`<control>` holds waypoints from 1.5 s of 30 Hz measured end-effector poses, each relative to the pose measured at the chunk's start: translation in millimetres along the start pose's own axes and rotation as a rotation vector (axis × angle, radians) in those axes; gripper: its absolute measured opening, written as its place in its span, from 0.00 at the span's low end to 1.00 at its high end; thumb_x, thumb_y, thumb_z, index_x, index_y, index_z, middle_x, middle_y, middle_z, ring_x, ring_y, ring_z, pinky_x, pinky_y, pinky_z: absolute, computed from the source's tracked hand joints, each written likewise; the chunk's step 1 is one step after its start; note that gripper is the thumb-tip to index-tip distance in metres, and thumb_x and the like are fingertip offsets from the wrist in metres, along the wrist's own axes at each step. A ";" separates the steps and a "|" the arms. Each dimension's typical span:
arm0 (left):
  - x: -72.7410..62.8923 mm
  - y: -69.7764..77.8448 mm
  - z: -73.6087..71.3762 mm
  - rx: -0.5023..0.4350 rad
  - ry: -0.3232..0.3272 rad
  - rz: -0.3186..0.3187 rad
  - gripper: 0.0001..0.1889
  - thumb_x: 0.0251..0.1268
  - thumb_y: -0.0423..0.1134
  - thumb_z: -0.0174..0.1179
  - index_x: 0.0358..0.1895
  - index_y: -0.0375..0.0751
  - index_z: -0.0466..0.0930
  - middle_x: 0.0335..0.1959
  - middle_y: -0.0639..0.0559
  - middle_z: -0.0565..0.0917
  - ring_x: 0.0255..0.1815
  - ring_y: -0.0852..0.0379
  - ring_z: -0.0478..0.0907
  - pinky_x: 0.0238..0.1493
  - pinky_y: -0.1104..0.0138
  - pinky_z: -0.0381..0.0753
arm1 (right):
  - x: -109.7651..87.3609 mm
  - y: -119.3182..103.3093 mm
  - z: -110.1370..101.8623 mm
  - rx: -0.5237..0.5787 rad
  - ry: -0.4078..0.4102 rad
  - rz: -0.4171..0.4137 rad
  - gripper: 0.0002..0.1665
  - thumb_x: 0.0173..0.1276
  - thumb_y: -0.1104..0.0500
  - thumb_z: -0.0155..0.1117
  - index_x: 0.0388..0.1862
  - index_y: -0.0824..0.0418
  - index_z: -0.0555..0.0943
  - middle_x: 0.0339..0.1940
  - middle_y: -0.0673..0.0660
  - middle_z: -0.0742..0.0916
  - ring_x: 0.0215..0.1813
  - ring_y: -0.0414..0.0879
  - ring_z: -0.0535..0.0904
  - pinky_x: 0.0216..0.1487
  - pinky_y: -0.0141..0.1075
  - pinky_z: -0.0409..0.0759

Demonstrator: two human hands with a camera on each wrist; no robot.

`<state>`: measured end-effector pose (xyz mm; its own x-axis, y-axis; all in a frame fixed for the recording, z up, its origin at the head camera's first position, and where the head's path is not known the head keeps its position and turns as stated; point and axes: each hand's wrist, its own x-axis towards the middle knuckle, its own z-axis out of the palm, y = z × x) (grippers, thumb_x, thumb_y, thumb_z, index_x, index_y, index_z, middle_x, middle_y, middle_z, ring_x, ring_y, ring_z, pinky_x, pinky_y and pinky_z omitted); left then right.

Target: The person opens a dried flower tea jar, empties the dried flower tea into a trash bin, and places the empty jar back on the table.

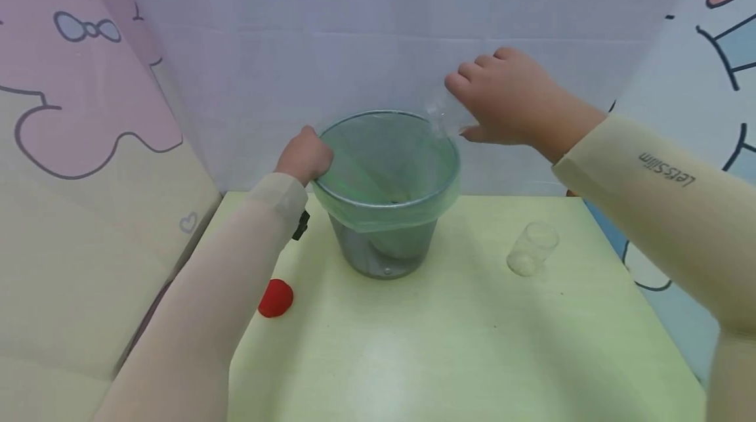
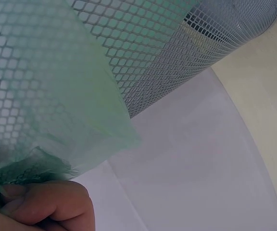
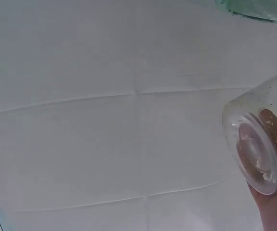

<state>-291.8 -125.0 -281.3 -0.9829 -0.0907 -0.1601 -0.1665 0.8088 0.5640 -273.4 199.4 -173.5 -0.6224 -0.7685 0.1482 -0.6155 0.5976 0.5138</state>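
Note:
A mesh trash bin (image 1: 384,254) stands upright on the table, lined with a thin green bag (image 1: 386,215) folded over its rim. At the bin's left rim my left hand (image 1: 306,156) pinches the bag; the left wrist view shows the bunched bag (image 2: 37,168) at its thumb and finger. Above the right rim, my right hand (image 1: 502,97) grips a clear plastic jar (image 3: 237,113). The jar is tilted, its base facing the right wrist camera, with small specks on its wall. In the head view only a faint part of the jar (image 1: 437,113) shows.
A second clear cylindrical container (image 1: 533,249) is on the table (image 1: 472,356) at the right. A red round object (image 1: 276,298) sits at the left, partly behind my left sleeve. Behind the bin hangs a pale curtain (image 1: 266,67), with printed panels at both sides.

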 end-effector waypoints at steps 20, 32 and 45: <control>1.3 -6.8 -1.8 -0.027 -0.017 -0.029 0.36 0.75 0.34 0.37 0.82 0.29 0.36 0.48 0.37 0.73 0.37 0.45 0.75 0.55 0.52 0.76 | -32.7 -26.8 52.3 0.555 0.221 0.321 0.41 0.59 0.44 0.79 0.61 0.67 0.74 0.48 0.61 0.84 0.49 0.58 0.81 0.47 0.55 0.79; 4.4 -8.6 -4.4 -0.023 0.002 -0.007 0.35 0.74 0.33 0.38 0.81 0.27 0.40 0.47 0.37 0.73 0.35 0.45 0.76 0.49 0.54 0.78 | -53.2 -46.1 61.8 0.827 0.397 0.434 0.33 0.58 0.48 0.81 0.52 0.62 0.75 0.44 0.56 0.82 0.50 0.55 0.79 0.48 0.51 0.73; 10.4 -4.2 -2.1 -0.008 -0.045 -0.001 0.36 0.76 0.34 0.37 0.82 0.29 0.35 0.46 0.36 0.74 0.32 0.47 0.78 0.46 0.56 0.79 | -70.7 -67.5 79.1 1.007 0.476 0.516 0.31 0.57 0.53 0.82 0.52 0.61 0.74 0.45 0.54 0.84 0.52 0.54 0.79 0.50 0.52 0.72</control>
<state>-301.5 -130.6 -283.6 -0.9783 -0.0652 -0.1967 -0.1683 0.8039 0.5704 -226.1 231.4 -285.5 -0.7949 -0.2700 0.5433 -0.5793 0.6039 -0.5475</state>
